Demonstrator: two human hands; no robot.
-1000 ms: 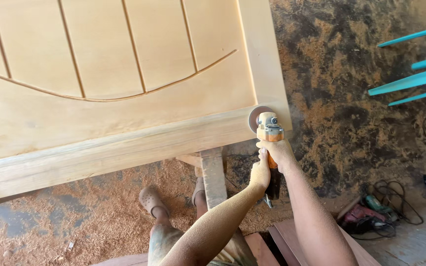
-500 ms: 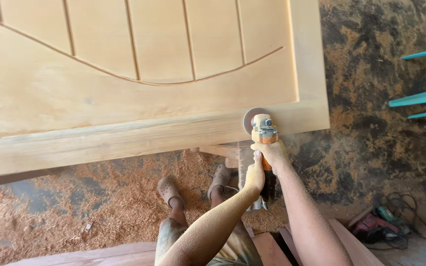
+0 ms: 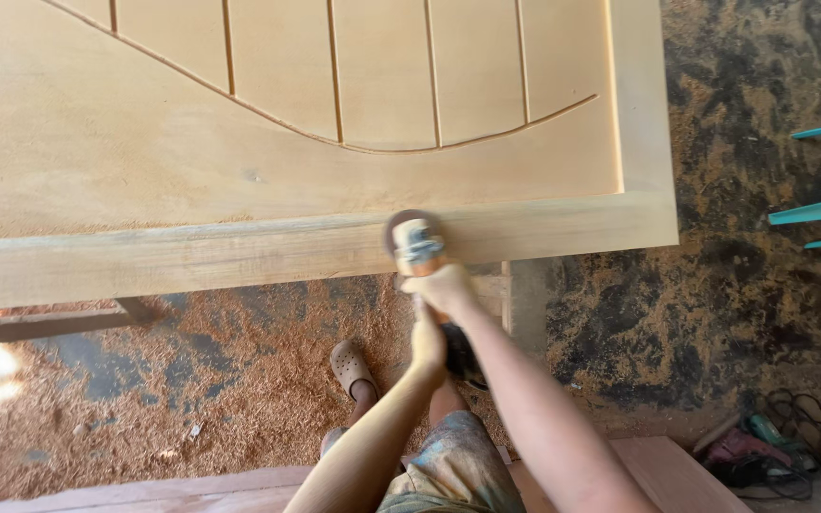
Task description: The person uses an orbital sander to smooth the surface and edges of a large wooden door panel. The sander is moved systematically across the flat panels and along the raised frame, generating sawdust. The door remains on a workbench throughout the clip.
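A large pale wooden door point(image 3: 239, 171) with carved grooves and a curved line lies flat on supports. An orange and grey handheld disc sander point(image 3: 416, 239) rests on the door's near rail, its disc against the wood. My right hand point(image 3: 446, 288) grips the sander's body just behind the head. My left hand point(image 3: 427, 344) holds the tool's rear end, closer to me. Both arms reach forward from the bottom of the view.
Sawdust covers the floor point(image 3: 192, 380) under the door. A wooden support point(image 3: 515, 294) stands below the rail. My sandalled foot point(image 3: 349, 366) is beneath. A teal chair point(image 3: 819, 209) is at the right edge, and power tools with cables point(image 3: 753, 451) lie at the lower right.
The sander and both hands have moved left along the door's near rail, away from its right corner. The view has shifted with them.
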